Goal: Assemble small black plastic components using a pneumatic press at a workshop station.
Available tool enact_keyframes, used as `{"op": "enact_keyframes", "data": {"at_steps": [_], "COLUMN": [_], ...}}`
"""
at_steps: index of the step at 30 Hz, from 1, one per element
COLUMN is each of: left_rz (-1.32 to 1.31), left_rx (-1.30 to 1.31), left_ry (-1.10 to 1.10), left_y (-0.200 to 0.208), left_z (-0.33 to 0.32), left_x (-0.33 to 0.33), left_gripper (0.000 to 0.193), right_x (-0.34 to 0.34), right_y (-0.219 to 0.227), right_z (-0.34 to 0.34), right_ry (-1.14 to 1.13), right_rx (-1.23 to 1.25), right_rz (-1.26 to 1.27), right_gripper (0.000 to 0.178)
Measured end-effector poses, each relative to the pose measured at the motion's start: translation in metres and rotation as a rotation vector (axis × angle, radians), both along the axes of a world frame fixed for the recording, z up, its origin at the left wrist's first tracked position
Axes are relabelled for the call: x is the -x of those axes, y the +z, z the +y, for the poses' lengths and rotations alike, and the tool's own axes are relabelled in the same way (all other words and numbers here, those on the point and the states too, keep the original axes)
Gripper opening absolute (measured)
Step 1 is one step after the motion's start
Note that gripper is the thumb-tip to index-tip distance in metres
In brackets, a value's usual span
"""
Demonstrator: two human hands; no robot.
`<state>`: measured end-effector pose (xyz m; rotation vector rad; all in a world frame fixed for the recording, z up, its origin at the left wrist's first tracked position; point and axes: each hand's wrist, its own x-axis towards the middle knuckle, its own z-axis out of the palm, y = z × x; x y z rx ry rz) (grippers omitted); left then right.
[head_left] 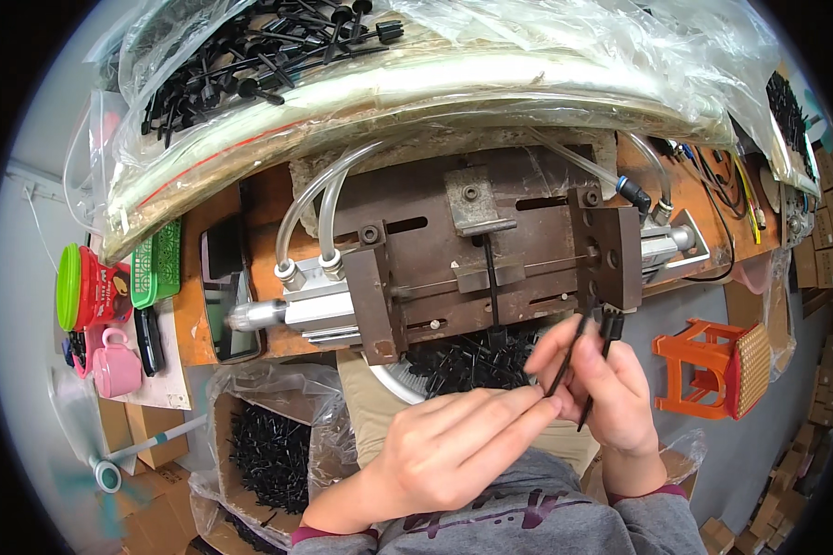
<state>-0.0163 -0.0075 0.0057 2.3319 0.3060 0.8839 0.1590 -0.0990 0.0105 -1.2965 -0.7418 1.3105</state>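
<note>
My right hand (615, 393) is closed around slim black plastic rods; one rod (611, 326) has a ribbed cap at its upper end. A second thin rod (569, 356) slants between thumb and fingers. My left hand (463, 444) pinches the lower end of that second rod, its fingertips close to the right hand. Beyond the hands stands a brown metal fixture (537, 222), where another black rod (492, 287) sits upright at the centre under a metal bracket (472, 199). Below the fixture, a white round container (393, 381) holds many such black parts.
Silver pneumatic cylinders (319, 310) with clear hoses flank the fixture. A plastic-lined ledge (416, 88) bears heaped black parts at the back. A lined carton (217, 444) of parts stands lower left. A phone (227, 305) lies on the bench; an orange stool (703, 370) stands right.
</note>
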Motion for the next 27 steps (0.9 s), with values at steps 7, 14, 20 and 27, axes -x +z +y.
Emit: {"op": "enact_keyframes", "data": {"at_steps": [7, 14, 20, 27], "left_rz": [0.144, 0.307, 0.206, -0.206], "left_rx": [-0.213, -0.315, -0.113, 0.211], "left_ry": [0.308, 0.335, 0.258, 0.107], "left_y": [-0.016, -0.010, -0.005, 0.029], "left_z": [0.005, 0.011, 0.011, 0.013], "left_x": [-0.008, -0.017, -0.012, 0.008], "left_gripper": [0.029, 0.027, 0.037, 0.034], "right_x": [0.001, 0.000, -0.008, 0.001], "right_y": [-0.001, 0.020, 0.024, 0.035], "right_z": [0.000, -0.004, 0.010, 0.071], "right_ry": [-0.176, -0.191, -0.287, -0.015], "right_rx": [-0.312, -0.164, -0.487, -1.132], "right_rz": [-0.560, -0.533, -1.250, -1.771], "right_gripper": [0.059, 0.011, 0.026, 0.025]}}
